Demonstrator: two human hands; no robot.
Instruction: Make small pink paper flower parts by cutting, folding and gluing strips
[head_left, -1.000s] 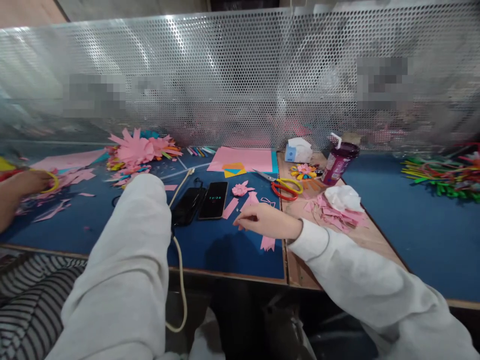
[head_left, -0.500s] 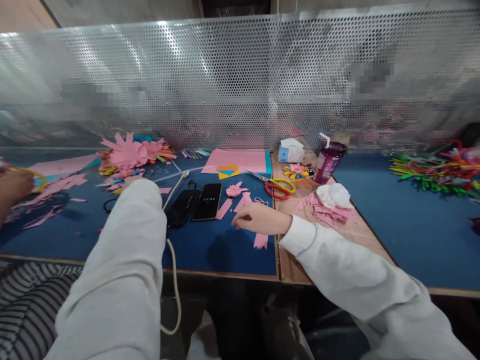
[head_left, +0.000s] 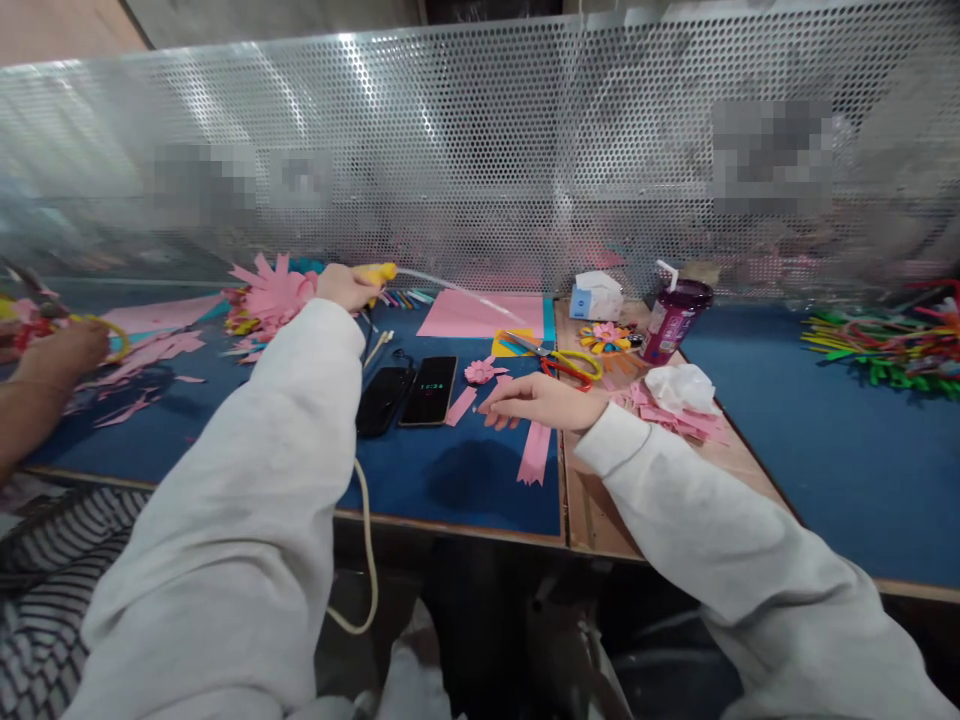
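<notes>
My left hand (head_left: 341, 287) is closed around a yellow glue gun (head_left: 375, 273), raised above the back of the table. A long translucent glue stick (head_left: 465, 292) juts out of it to the right, over a pink paper sheet (head_left: 480, 312). Loosely bent, with fingertips apart, my right hand (head_left: 544, 402) hovers over pink paper strips and holds nothing that I can see. Beside its fingers lie a small pink paper flower (head_left: 480, 371) and a cut pink strip (head_left: 460, 406). Scissors (head_left: 566, 362) with red and yellow handles rest just behind it.
A phone (head_left: 429, 390) and a black case (head_left: 384, 400) lie mid-table, near a pale cable (head_left: 367, 540). Right stand a purple cup (head_left: 675, 322), tissue pack (head_left: 596, 297) and crumpled tissue (head_left: 681, 388). At left, a co-worker's hand (head_left: 71, 350) holds scissors. Perforated metal panels close the back.
My left hand has risen and moved right, bringing the yellow glue gun into view. My right hand's fingers have spread a little. The co-worker's scissors have come into view at the left.
</notes>
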